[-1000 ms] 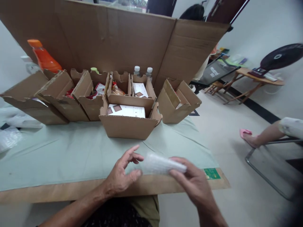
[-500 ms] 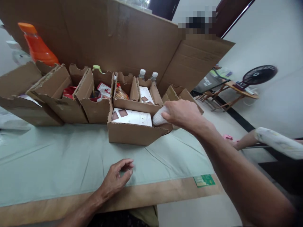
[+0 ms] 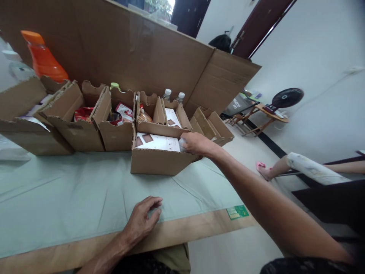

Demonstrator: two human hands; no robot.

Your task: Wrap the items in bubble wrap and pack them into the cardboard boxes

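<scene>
My right hand (image 3: 196, 143) reaches into the right end of the near cardboard box (image 3: 156, 161), fingers closed on a white bubble-wrap roll (image 3: 181, 144) that is mostly hidden inside. A white flat package with brown squares (image 3: 157, 142) lies in that box beside the roll. My left hand (image 3: 142, 219) rests on the pale green table cover (image 3: 71, 190) near the front edge, fingers loosely curled and holding nothing.
A row of open cardboard boxes (image 3: 85, 121) with snack packets stands behind the near box. An orange bottle (image 3: 42, 59) and a tall cardboard sheet (image 3: 137, 49) rise at the back. A seated person's leg (image 3: 285, 167) and a black fan (image 3: 286, 97) are at right.
My right hand carried the bubble-wrap roll from in front of me to the near box and pushed it down inside. My left hand let go and settled on the table.
</scene>
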